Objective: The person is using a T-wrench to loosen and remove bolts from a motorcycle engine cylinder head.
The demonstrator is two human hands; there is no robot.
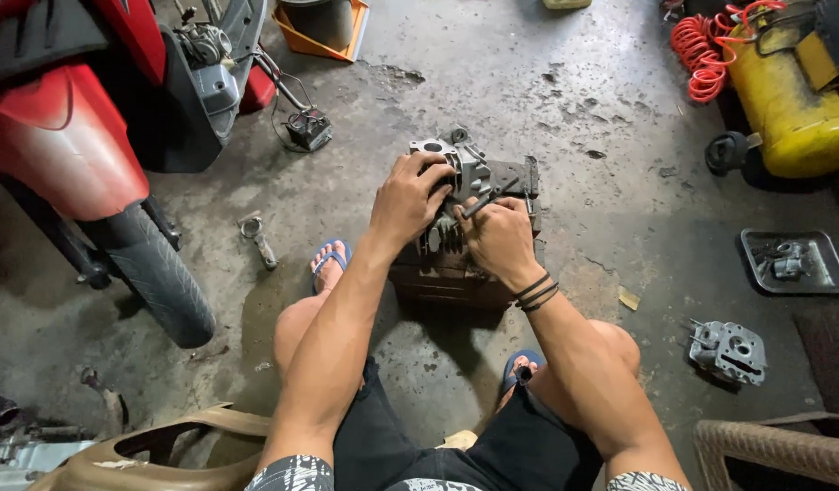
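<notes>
Left hand [408, 198] clamped over the top of the engine part [456, 182], pinning it against tipping. Right hand [499, 238] closed around a thin dark tool [489, 199], tip angled into the part's middle. Propped on a worn wooden block [442, 273] between the feet, raised off the concrete floor [574, 109] for easier reach. Beyond: a second metal part [730, 351] and a parts tray [792, 261] to the right, a motorbike [83, 136] to the left.

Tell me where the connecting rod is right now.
In the head view, the connecting rod lies on the concrete floor, left of the person's left hand, between the scooter's tyre and the sandalled foot.
</notes>
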